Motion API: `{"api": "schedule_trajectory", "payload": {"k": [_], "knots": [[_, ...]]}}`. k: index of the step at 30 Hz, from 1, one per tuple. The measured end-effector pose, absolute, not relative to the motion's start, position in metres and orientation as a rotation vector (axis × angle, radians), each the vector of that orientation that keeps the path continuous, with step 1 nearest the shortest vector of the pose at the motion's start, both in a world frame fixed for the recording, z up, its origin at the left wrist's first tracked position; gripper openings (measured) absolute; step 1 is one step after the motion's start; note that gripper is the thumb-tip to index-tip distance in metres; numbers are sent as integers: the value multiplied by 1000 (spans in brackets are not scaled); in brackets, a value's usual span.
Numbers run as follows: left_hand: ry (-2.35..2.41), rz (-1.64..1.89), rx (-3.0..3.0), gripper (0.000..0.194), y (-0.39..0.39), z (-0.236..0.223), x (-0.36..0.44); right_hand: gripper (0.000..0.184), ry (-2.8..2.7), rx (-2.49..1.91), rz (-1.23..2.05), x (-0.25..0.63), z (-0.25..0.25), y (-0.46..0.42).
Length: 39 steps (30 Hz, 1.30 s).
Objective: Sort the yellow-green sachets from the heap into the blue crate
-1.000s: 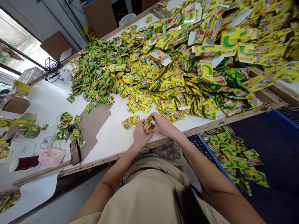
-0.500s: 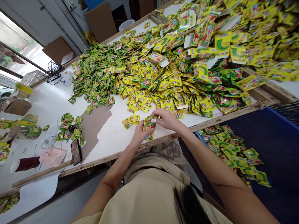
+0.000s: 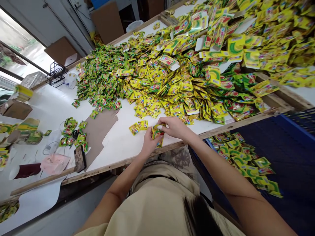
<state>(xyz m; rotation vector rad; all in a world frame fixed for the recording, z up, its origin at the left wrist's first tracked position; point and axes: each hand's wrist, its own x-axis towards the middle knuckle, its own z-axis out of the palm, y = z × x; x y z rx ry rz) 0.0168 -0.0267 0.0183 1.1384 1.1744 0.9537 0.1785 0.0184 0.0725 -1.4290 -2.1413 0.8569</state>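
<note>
A small yellow-and-green packet (image 3: 158, 133) with red print is held upright near the table's front edge. My left hand (image 3: 149, 141) grips its left side and lower part, thumb across the front. At its top edge, my right hand (image 3: 173, 127) is closed with fingers pinched together, a white wrap on one finger. What lies inside the right fingers is partly hidden; they touch the packet's upper end. Just left of it, two small yellow sachets (image 3: 138, 127) lie on the white tabletop (image 3: 120, 144).
A large heap of yellow and green sachets (image 3: 147, 78) covers the table's back. Brown cardboard (image 3: 98, 131), a phone (image 3: 80, 159), scissors (image 3: 75, 133) and a pink plastic bag (image 3: 55, 163) lie left. A blue crate (image 3: 290, 147) holding packets stands below the wooden edge, right.
My right fingers have shifted slightly at the packet's top, and the thumb now presses over its upper front. The packet remains in my left hand at nearly the same spot.
</note>
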Motion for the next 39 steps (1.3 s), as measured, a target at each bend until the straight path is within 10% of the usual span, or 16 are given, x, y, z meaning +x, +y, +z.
{"api": "schedule_trajectory", "payload": {"k": [31,39], "knots": [[1075,834,1166,40,-15,13,6,27,-2680,-1207,1105,168,78,22],[1090,774,1018,42,-20,8,-2,25,-1869,-1272,987,174,53,9]]}}
